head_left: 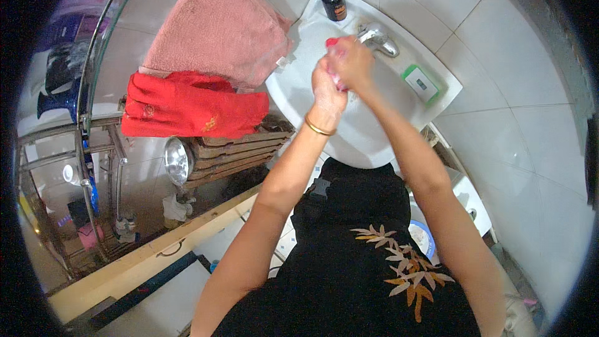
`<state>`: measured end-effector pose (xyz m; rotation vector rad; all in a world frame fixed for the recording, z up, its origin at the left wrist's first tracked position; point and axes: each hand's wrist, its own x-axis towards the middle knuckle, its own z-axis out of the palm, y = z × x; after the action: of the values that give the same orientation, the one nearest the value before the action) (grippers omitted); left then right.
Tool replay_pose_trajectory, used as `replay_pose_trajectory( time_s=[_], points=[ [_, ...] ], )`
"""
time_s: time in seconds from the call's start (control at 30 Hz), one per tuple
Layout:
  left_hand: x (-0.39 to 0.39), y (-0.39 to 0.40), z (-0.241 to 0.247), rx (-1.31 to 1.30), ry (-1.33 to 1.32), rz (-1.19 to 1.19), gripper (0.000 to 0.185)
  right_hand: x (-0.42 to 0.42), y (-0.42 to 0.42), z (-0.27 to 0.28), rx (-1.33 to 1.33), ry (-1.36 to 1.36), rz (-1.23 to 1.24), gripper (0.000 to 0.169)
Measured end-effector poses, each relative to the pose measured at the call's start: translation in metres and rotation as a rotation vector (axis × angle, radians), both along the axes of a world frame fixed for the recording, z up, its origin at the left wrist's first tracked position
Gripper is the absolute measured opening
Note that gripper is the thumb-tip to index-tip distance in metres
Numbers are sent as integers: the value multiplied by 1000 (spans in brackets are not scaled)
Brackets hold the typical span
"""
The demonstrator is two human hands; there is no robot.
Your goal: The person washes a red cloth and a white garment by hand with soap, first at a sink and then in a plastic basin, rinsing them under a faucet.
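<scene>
Both hands are together over the white ceramic washbasin (374, 135). My left hand (324, 85), with a gold bangle (320, 126) at its wrist, is curled around a small red-pink item (332, 42) with whitish foam on it. Blurred, my right hand (354, 63) presses on the same item from the right. Fingers cover most of the item, so its kind is unclear; it may be a cloth. Just beyond the hands stands a chrome mixer tap (378, 40).
A black pump bottle (333, 2) stands on the basin's back corner. A green-edged soap dish or box (421, 84) lies on the right rim. Pink (220, 28) and red (192, 107) towels hang at left, near a metal rack (84, 150). Tiled wall (505, 65) bounds the right.
</scene>
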<state>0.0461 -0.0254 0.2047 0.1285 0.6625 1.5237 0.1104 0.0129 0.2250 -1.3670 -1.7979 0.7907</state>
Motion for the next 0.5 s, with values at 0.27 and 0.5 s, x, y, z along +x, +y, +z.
replay_pose_trajectory(
  time_s=[0.27,0.5],
  points=[
    [-5,22,-11,-256,-21,194,18,-1,-1,-16,179,9,46,13],
    [-45,3,-24,235,-373,-385,22,-6,-31,-9,169,282,62,14]
  ],
)
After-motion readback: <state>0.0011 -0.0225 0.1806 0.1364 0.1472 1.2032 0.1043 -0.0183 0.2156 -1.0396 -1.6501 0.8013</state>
